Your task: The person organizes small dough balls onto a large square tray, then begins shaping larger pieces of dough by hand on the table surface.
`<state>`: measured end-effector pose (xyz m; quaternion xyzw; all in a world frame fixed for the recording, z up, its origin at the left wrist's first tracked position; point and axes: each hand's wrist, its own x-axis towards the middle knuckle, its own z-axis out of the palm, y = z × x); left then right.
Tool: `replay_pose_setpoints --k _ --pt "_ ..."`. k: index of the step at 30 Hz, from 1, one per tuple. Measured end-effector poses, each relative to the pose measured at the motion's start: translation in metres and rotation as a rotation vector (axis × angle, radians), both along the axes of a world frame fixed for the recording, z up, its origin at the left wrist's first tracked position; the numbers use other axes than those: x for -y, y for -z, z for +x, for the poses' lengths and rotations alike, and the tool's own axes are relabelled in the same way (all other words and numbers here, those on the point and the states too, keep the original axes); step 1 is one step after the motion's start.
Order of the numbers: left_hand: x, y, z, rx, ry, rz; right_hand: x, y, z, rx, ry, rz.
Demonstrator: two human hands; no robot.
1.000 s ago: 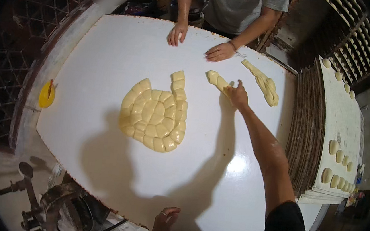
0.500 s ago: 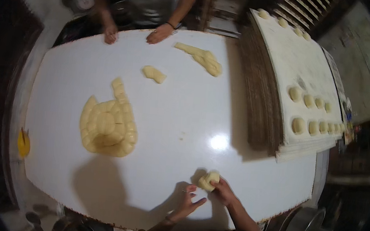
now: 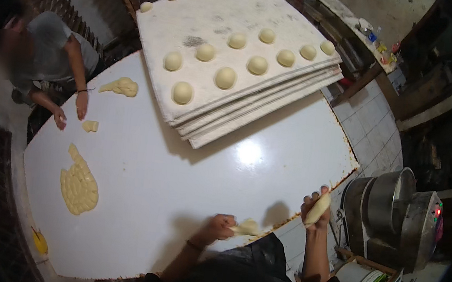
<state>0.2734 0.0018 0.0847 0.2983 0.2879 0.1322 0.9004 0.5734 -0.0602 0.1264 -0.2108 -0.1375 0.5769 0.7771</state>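
My left hand (image 3: 219,229) is closed on one end of a pale dough piece (image 3: 247,228), low over the table's near edge. Beyond that edge, further right, my right hand (image 3: 310,214) is raised with its fingers curled round a longish dough piece (image 3: 318,209). A large slab of dough (image 3: 79,188), scored into many lumps, lies on the left of the white table (image 3: 167,189). Farther back are a small dough chunk (image 3: 90,126) and a long dough lump (image 3: 122,87).
A stack of floured boards (image 3: 154,41) with several round dough balls (image 3: 225,78) covers the far side. A co-worker's hands (image 3: 81,106) rest at the table's left edge. Metal bowls (image 3: 381,199) stand right of the table. A yellow object (image 3: 40,242) sits at the left corner.
My view has swung to the right. My hands have moved apart: the dough was in my right hand while my left was open, and now each hand holds a dough piece.
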Motion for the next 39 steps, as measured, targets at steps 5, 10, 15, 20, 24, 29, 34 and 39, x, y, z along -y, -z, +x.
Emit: replay_pose_setpoints --k 5,10,15,20,24,29,34,39 --pt "-0.006 0.058 -0.02 -1.031 -0.069 0.945 -0.018 0.056 0.113 0.721 -0.431 -0.579" --pt "0.008 0.076 0.036 -1.364 -0.382 1.236 -0.038 0.127 0.108 1.216 0.3 -0.701" --pt "0.061 0.141 0.007 -0.983 -0.425 0.978 -0.002 0.14 0.103 2.182 -0.235 0.16" --pt "-0.022 0.106 0.069 -1.373 -0.545 1.138 -0.107 0.133 0.096 2.012 0.238 -0.208" --pt "0.03 0.127 0.06 -1.145 -0.257 1.65 -0.05 0.139 0.072 1.997 -0.004 0.011" --pt "-0.055 0.113 0.025 -1.659 -0.696 1.259 -0.104 0.134 0.123 2.128 0.273 -0.137" --pt "0.008 0.1 0.058 -1.247 -0.382 1.485 -0.055 0.136 0.064 1.918 0.006 0.038" --pt "-0.071 0.104 0.01 -1.5 -0.824 1.109 -0.103 0.144 0.114 2.115 0.094 -0.181"
